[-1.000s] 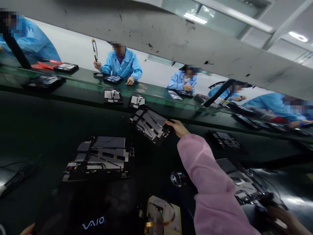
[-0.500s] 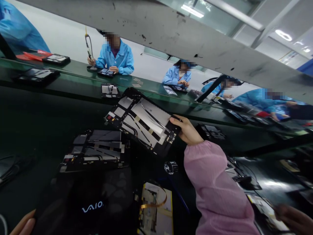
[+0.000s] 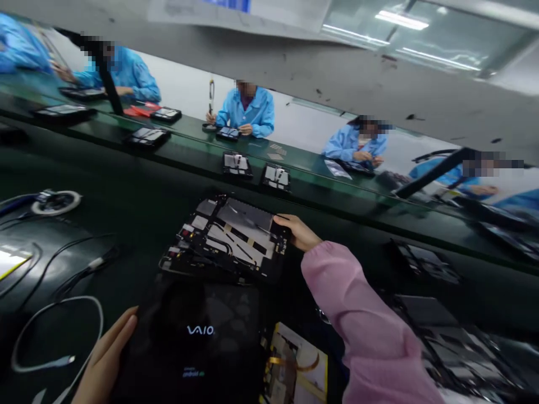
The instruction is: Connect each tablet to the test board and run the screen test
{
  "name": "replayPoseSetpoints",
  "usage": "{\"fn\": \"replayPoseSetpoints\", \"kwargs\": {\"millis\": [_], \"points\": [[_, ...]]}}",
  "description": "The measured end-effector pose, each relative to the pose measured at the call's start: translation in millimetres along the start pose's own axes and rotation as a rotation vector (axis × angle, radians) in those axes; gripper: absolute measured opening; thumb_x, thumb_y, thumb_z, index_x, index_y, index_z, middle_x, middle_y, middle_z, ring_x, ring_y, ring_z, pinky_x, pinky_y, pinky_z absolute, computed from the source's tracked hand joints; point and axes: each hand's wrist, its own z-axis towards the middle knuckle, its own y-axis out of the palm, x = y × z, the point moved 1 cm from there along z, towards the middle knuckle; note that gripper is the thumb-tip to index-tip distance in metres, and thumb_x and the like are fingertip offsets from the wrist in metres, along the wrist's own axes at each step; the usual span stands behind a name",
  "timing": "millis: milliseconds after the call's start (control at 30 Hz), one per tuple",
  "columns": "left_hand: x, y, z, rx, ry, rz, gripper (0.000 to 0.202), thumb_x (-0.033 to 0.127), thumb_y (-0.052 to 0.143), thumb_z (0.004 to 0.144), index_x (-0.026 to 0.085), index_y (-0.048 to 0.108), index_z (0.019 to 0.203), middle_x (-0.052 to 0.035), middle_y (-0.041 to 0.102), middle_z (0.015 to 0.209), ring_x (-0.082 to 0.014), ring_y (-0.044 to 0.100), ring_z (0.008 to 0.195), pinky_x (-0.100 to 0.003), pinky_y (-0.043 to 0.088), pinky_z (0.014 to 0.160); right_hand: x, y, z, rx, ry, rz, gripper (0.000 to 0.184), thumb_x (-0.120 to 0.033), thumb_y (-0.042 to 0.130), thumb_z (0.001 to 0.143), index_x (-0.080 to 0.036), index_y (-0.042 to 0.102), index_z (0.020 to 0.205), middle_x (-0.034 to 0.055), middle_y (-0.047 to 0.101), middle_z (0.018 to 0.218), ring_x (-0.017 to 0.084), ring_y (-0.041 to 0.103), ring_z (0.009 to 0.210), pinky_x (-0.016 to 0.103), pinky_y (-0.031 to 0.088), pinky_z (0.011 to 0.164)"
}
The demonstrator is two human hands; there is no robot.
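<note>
The right hand (image 3: 300,233), in a pink sleeve (image 3: 353,314), is clenched on the right edge of an open chassis (image 3: 229,238), thumb on top and fingers hidden beneath. The chassis sits low over the dark bench (image 3: 126,224), just beyond a tablet (image 3: 197,336), its boards and flat cables bare and no cover on it. Whether it rests on what lies under it or hangs just above cannot be told; either way, it is not yet let go. The left hand (image 3: 105,359) lies with its fingers stretched along the tablet's left edge, touching it, though whether they grasp it cannot be told. The tablet's screen shows a logo, so it seems to be starting up. A yellow part (image 3: 295,365) with a flex strip lies just right of the tablet. Farther off, more units (image 3: 238,165) sit on a green belt (image 3: 189,148), with people in blue coats (image 3: 248,112) working beyond it.
</note>
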Motion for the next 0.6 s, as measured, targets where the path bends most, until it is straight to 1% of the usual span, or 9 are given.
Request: {"fn": "replayPoseSetpoints", "kwargs": {"millis": [67,133,233,300,367,433,533,600], "points": [[11.5,6.1,-7.0,0.003,-0.007,-0.040,0.034,0.045,0.060,0.077,0.028,0.067,0.105,0.0018,0.061,0.126,-0.0238,0.043,0.131,-0.040,0.027,0.115,9.1,16.5,20.3,-0.055,0.026,-0.083,0.040,-0.051,0.068,0.072,-0.016,0.068,0.091,0.0078,0.071,0.088,0.017,0.067,0.077,0.025,0.053,0.065],[19.3,8.8,-9.0,-0.007,0.015,-0.060,0.029,0.039,0.059,0.079,0.026,0.068,0.103,0.0001,0.062,0.125,-0.0231,0.042,0.132,-0.037,0.027,0.115,15.4,28.6,34.8,-0.089,0.034,-0.159,0.041,-0.053,0.065,0.073,-0.015,0.068,0.089,0.0090,0.071,0.086,0.018,0.067,0.076,0.028,0.055,0.066],[25.4,9.8,-8.8,-0.031,0.020,-0.086,0.025,0.033,0.060,0.081,0.024,0.068,0.102,-0.0025,0.062,0.125,-0.0226,0.044,0.131,-0.035,0.029,0.113,17.3,36.0,45.6,-0.090,0.020,-0.297,0.043,-0.055,0.061,0.077,-0.015,0.068,0.092,0.0093,0.072,0.088,0.020,0.068,0.079,0.031,0.056,0.069],[26.7,10.4,-8.4,-0.040,0.010,-0.104,0.026,0.032,0.060,0.082,0.023,0.067,0.105,-0.0030,0.061,0.127,-0.0221,0.044,0.131,-0.035,0.028,0.114,13.9,36.3,47.0,-0.054,-0.009,-0.423,0.040,-0.053,0.061,0.078,-0.017,0.069,0.094,0.0080,0.072,0.095,0.022,0.067,0.090,0.035,0.054,0.080],[26.6,11.1,-8.0,-0.051,0.001,-0.117,0.028,0.033,0.060,0.083,0.022,0.066,0.109,-0.0031,0.059,0.129,-0.0218,0.043,0.131,-0.035,0.027,0.114,8.0,36.6,45.0,-0.003,-0.047,-0.557,0.035,-0.049,0.064,0.077,-0.020,0.070,0.094,0.0059,0.070,0.105,0.025,0.062,0.105,0.038,0.047,0.096],[25.7,11.5,-7.6,-0.074,0.000,-0.135,0.030,0.034,0.059,0.084,0.022,0.065,0.111,-0.0033,0.058,0.131,-0.0218,0.043,0.131,-0.035,0.027,0.114,1.2,38.4,39.7,0.040,-0.074,-0.671,0.029,-0.043,0.064,0.077,-0.022,0.071,0.096,0.0042,0.068,0.113,0.026,0.057,0.114,0.040,0.038,0.105],[24.3,10.8,-7.1,-0.111,-0.004,-0.156,0.030,0.035,0.059,0.085,0.022,0.065,0.111,-0.0033,0.057,0.132,-0.0216,0.045,0.129,-0.035,0.029,0.113,-10.8,41.8,23.2,0.102,-0.095,-0.774,0.028,-0.034,0.059,0.082,-0.024,0.068,0.106,0.0044,0.065,0.120,0.024,0.055,0.118,0.039,0.035,0.108],[23.6,9.7,-6.8,-0.126,-0.010,-0.152,0.031,0.037,0.059,0.085,0.024,0.065,0.111,-0.0029,0.057,0.132,-0.0211,0.046,0.129,-0.035,0.029,0.113,-21.3,43.7,1.2,0.135,-0.111,-0.802,0.031,-0.031,0.056,0.084,-0.023,0.064,0.113,0.0046,0.063,0.122,0.022,0.056,0.118,0.037,0.035,0.108]]}}
